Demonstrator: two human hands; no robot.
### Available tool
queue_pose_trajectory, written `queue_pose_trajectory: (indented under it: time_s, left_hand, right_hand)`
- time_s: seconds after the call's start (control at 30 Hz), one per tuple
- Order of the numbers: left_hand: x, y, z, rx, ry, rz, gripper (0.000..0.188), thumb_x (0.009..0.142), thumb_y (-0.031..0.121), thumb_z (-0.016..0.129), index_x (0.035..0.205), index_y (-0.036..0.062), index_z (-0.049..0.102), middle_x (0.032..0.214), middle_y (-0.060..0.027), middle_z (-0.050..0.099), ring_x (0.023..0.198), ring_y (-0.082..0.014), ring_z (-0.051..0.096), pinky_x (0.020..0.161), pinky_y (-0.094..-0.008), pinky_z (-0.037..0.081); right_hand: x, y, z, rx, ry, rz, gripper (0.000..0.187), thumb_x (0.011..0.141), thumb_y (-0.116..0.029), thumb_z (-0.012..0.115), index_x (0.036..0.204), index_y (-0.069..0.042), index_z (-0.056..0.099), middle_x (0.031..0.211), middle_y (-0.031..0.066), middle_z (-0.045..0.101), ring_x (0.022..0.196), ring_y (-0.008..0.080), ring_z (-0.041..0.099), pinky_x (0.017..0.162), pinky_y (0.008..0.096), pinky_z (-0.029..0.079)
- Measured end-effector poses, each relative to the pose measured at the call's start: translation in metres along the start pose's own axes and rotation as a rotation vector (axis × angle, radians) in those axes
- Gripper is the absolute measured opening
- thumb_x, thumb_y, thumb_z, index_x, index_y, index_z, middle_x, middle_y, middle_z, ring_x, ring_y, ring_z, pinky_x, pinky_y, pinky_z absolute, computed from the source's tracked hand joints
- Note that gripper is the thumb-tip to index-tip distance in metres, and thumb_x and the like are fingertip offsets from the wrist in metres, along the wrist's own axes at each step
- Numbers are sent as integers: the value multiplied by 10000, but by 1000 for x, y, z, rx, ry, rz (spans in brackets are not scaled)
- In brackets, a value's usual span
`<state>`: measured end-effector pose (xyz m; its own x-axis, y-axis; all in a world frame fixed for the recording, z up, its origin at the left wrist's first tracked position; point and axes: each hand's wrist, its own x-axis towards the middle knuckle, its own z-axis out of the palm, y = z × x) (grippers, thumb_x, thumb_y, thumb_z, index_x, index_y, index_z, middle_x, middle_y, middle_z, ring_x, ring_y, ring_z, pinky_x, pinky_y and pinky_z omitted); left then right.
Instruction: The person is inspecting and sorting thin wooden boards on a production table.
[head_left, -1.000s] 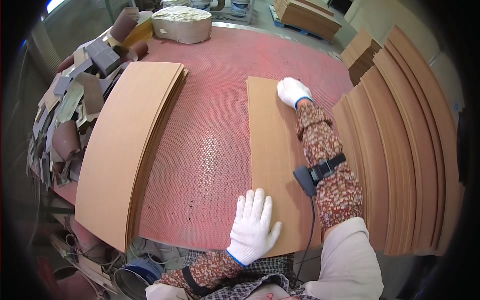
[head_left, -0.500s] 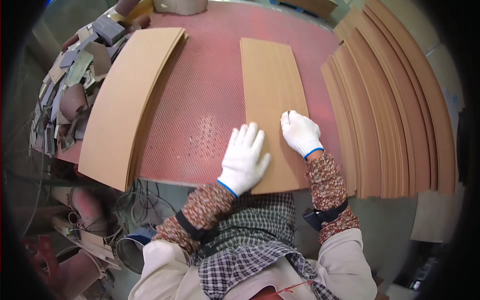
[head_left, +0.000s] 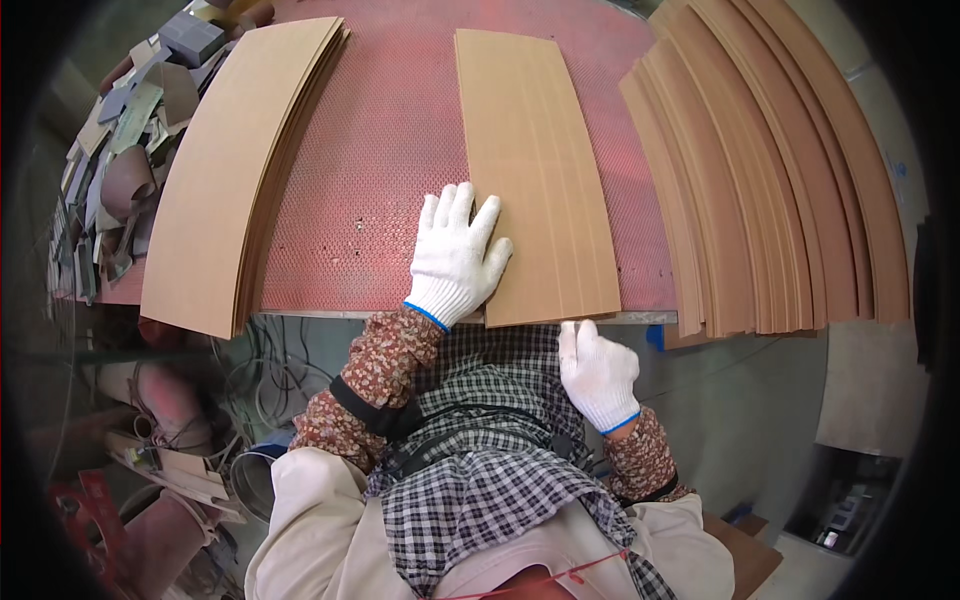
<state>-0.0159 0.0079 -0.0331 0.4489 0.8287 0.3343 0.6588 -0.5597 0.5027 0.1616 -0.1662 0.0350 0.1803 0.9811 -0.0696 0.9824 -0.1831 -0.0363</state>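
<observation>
A single tan board (head_left: 535,170) lies on the red perforated table (head_left: 390,150), its near end over the table's front edge. My left hand (head_left: 458,252), in a white knit glove, rests flat with spread fingers on the board's near left corner and the table beside it. Below the table edge my right hand (head_left: 597,372), also gloved, touches the board's near end with its fingertips. Neither hand grips anything.
A stack of tan boards (head_left: 235,170) lies on the table's left. A fanned stack of boards (head_left: 770,190) lies at the right. Scrap pieces and rolls (head_left: 120,150) pile at the far left. Cables and clutter (head_left: 190,440) sit on the floor below.
My right hand has come off the board's top and dropped to its near end below the table edge. My left hand stays flat on the near left corner. The view has shifted nearer.
</observation>
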Motion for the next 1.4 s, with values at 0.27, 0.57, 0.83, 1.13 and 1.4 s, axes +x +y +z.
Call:
queue_pose_trajectory:
  time_s: [0.27, 0.57, 0.83, 1.13, 1.4]
  left_hand:
    - [7, -3, 5, -11, 11, 24, 592, 964, 345, 705, 1448, 25, 583, 1463, -288, 550, 1426, -479, 481, 1244, -624, 319]
    - [5, 2, -2, 15, 46, 54, 592, 957, 324, 712, 1440, 8, 577, 1423, -289, 565, 1402, -471, 493, 1237, -619, 321]
    - [5, 14, -17, 41, 39, 49, 611, 952, 316, 718, 1455, -2, 577, 1448, -310, 562, 1435, -479, 478, 1246, -623, 315]
    - [4, 47, -47, 9, 44, 77, 624, 932, 297, 733, 1451, -11, 572, 1456, -329, 549, 1441, -503, 466, 1252, -638, 302]
    - [11, 47, -55, -112, -59, 31, 672, 886, 288, 783, 1453, -5, 574, 1483, -335, 523, 1448, -507, 459, 1256, -639, 297]
  right_hand:
    - [7, -20, 4, 147, 107, 5, 294, 1081, -301, 626, 869, -98, 608, 591, 144, 651, 499, 347, 667, 467, 469, 519]
    - [5, -25, 1, 133, 57, 26, 300, 1091, -315, 603, 893, -90, 614, 613, 149, 669, 528, 357, 683, 486, 485, 528]
    - [66, -17, -6, 126, 75, -64, 310, 1105, -336, 538, 962, -83, 647, 679, 161, 699, 599, 365, 712, 550, 503, 562]
    - [233, -15, -53, 72, 148, -18, 448, 1100, -413, 447, 1032, -57, 710, 967, 239, 782, 910, 469, 755, 842, 594, 590]
    - [383, -12, -76, 8, 51, -15, 462, 1087, -384, 416, 1162, -80, 756, 1225, 205, 762, 1116, 447, 725, 968, 579, 571]
